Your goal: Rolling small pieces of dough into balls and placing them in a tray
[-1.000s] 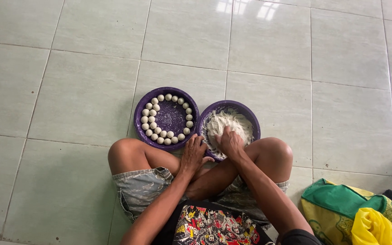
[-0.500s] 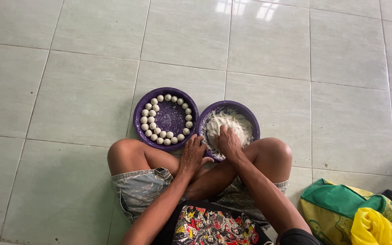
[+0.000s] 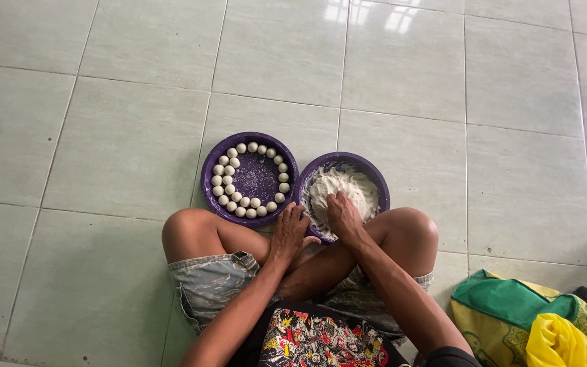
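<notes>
At six o'clock of dough bowl (image 3: 368, 170): right hand (image 3: 343, 216) fingers curled, dug into white dough (image 3: 344, 187); left hand (image 3: 289, 232) spread flat, steadying rim, gripping nothing.

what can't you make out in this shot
Head view only:
- Right hand fingertips: buried in the white dough, so what they grip is hidden.
- Near rim of the dough bowl: covered by both hands.
- Left hand palm: faces down, so its contact with the bowl is unclear.
- Bag: cut off by the bottom and right edges.
- Balls in the other bowl: too small to show surface detail.
</notes>
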